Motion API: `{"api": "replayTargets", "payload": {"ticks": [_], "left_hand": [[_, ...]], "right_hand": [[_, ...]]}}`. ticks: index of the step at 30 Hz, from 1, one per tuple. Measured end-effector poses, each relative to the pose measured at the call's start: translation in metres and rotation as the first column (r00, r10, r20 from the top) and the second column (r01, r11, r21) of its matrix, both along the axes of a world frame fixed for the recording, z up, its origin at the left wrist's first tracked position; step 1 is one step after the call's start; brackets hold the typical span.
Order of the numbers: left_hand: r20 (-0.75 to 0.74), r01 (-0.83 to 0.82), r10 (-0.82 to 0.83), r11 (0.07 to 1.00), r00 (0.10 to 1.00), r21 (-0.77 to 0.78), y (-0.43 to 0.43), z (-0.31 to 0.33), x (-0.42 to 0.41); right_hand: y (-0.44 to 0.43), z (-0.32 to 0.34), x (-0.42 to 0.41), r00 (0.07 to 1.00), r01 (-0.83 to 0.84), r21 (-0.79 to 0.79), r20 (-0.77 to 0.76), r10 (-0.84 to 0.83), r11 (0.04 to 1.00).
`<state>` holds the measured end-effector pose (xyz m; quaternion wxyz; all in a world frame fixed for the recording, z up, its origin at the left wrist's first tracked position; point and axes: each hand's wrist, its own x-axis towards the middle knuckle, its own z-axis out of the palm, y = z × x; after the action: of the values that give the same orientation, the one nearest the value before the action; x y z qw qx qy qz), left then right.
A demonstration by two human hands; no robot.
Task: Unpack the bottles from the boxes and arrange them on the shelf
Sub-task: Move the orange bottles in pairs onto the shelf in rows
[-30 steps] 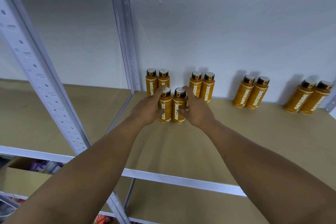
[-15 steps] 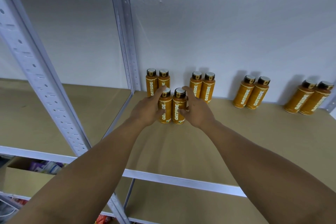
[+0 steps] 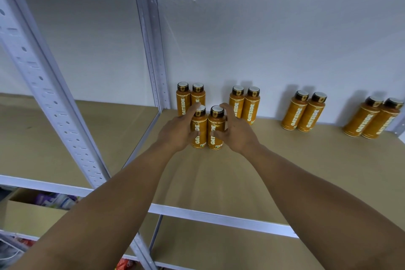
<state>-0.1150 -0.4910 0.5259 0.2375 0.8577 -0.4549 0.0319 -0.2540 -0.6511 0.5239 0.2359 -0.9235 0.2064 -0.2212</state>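
Almost nothing has moved since half a second ago. The left hand [image 3: 177, 132] and right hand [image 3: 240, 133] remain at the same two bottles, which stand on the same spot of the shelf [image 3: 219, 177].

The left grip is closed on the front left bottle [image 3: 201, 125], with the thumb across its label and the forefinger reaching up beside its cap. The right grip is closed on the front right bottle [image 3: 215, 121], with the thumb across the label and the fingers behind. These two bottles touch side by side and stand upright, just in front of the row at the wall [image 3: 263, 39].

The bottles are smooth, round and orange, with white lettering down the side and dark caps with pale tops. The shelf is a flat, matt brown board. Its front rail [image 3: 219, 218] is pale painted metal, and so is the upright post [image 3: 54, 103], which is punched with rows of holes. The wall is white and faintly grainy.

There are ten bottles in all. Four pairs stand along the wall: the first pair [image 3: 190, 98], the second pair [image 3: 244, 105], the third pair [image 3: 304, 112] and the fourth pair [image 3: 372, 118]. The held pair stands in front of the gap between the first two. Low on the left sits one open cardboard box [image 3: 28, 217] with coloured packets inside.
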Motion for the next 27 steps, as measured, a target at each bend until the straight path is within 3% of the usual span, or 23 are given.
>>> {"api": "replayTargets", "payload": {"ticks": [27], "left_hand": [[-0.005, -0.015, 0.015, 1.0, 1.0, 0.011, 0.0008, 0.0021, -0.005]], "right_hand": [[-0.0034, 0.0018, -0.001, 0.997, -0.043, 0.007, -0.063, 0.044, 0.999]]}}
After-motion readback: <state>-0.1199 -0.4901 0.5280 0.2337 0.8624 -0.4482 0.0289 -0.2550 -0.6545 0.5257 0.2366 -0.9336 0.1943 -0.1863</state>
